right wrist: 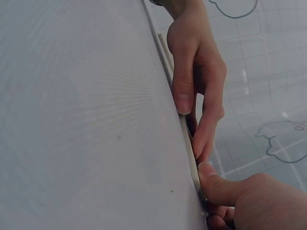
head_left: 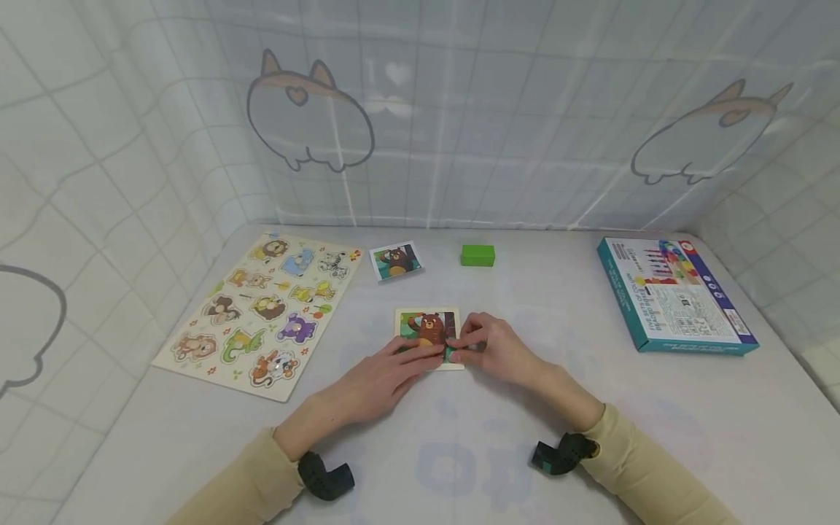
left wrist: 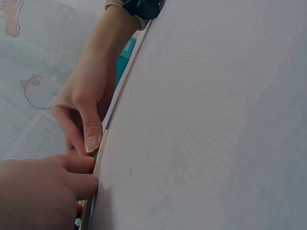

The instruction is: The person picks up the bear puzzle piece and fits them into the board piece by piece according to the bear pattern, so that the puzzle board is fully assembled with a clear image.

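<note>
A small square bear puzzle with a pale wooden frame lies flat in front of me; in both wrist views its frame shows edge-on. My left hand comes in from the lower left, its fairly straight fingers resting across the puzzle's lower part. At the lower right corner, thumb and fingers of my right hand pinch a small dark-and-green puzzle piece, mostly covered by the fingertips. The fingertips of both hands nearly meet over the picture. In the left wrist view the right hand bends down over the frame edge.
Behind the puzzle lie a bear picture card and a green block. A wooden animal puzzle board covers the left side. On the right sits a flat teal-edged box. A tiled-pattern curtain rises behind the table.
</note>
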